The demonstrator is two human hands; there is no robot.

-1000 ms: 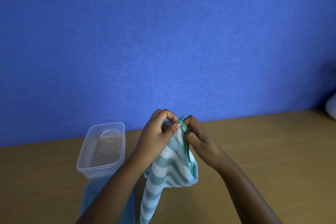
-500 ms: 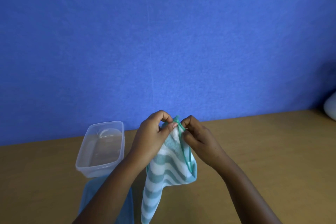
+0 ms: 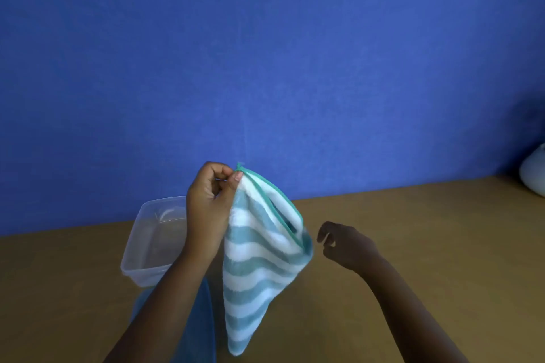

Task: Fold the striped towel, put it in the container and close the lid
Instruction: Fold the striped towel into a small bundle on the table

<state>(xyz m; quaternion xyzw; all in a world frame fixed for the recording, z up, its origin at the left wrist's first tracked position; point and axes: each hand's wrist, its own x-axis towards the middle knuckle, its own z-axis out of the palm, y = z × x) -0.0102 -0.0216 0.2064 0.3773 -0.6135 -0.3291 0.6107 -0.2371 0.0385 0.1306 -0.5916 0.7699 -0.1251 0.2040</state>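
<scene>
You had dim, even light, blue wall [image 3: 265, 53] darkest at its right corner, right hand [image 3: 343, 243] in shadow and slightly blurred below that wall, no glare, soft focus throughout.

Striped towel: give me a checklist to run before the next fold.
1. Left hand pinches the striped towel by its top corner: ok.
2. Right hand on the towel: not ok, it holds nothing, beside the edge.
3. Towel folded flat: not ok, it hangs in the air.
4. Clear container open and empty: ok.
5. Blue lid within reach: ok, partly hidden by the arm.
</scene>
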